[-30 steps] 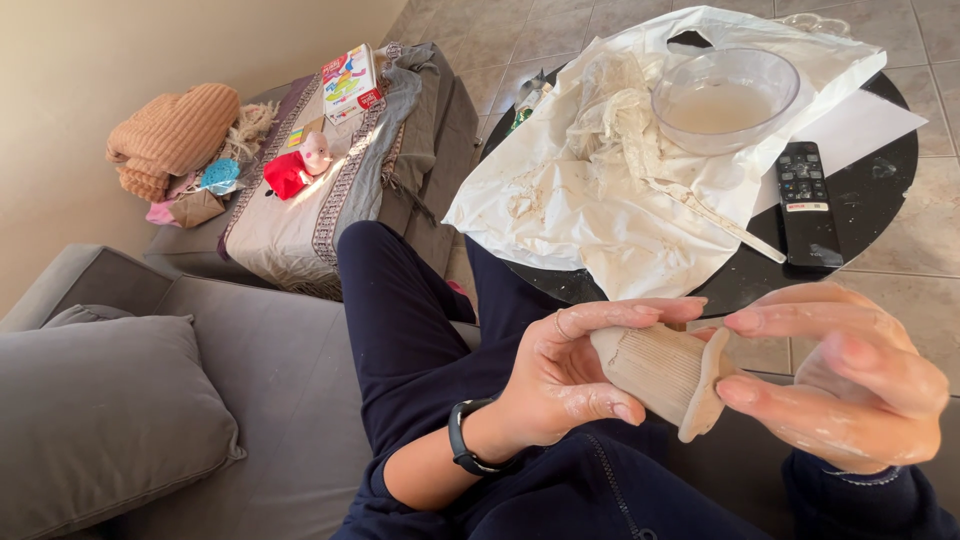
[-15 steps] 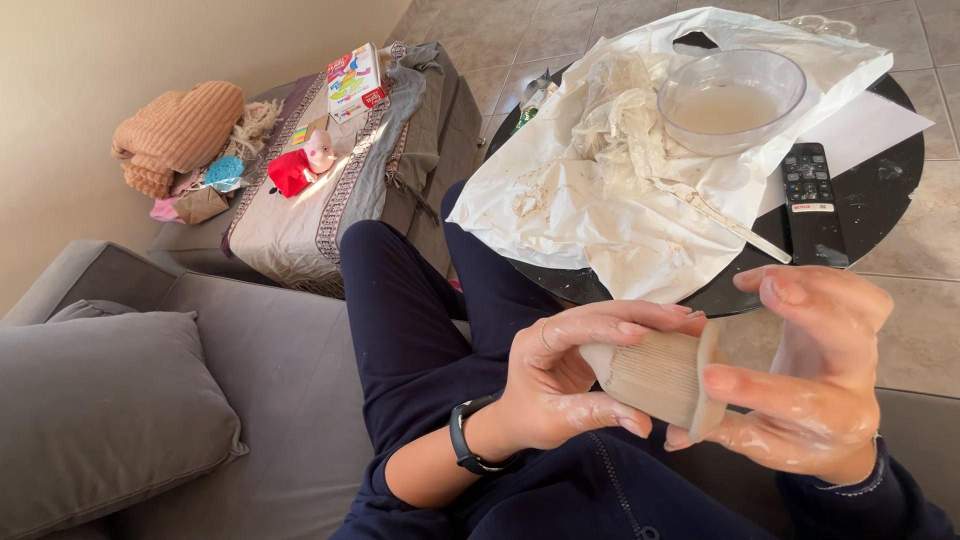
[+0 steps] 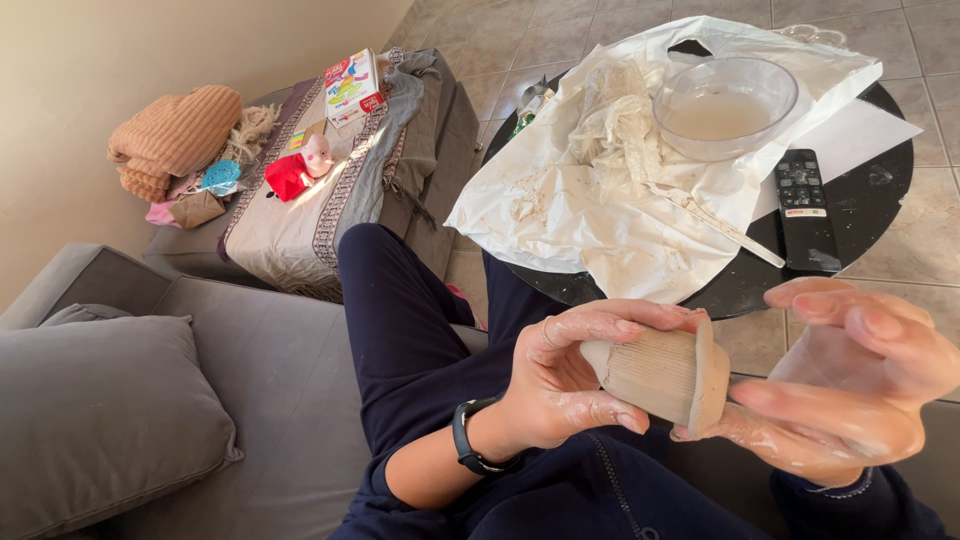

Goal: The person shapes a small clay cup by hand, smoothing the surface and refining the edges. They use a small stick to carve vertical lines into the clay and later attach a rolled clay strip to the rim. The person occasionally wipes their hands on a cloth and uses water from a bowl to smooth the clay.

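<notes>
Left hand point(image 3: 560, 385) grasps tan ribbed clay cup point(image 3: 662, 374); right hand point(image 3: 850, 385), fingers spread, touches its rim, below round black table point(image 3: 880, 200).

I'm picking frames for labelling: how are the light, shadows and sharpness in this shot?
Head view: sunlight falls across the white plastic sheet and glass bowl, with hard shadows; the clay piece and left hand are sharp; the right hand is slightly soft at the frame edge.

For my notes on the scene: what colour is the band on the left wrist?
Black. The wrist band shows clearly in the head view, just behind the left hand.
</notes>
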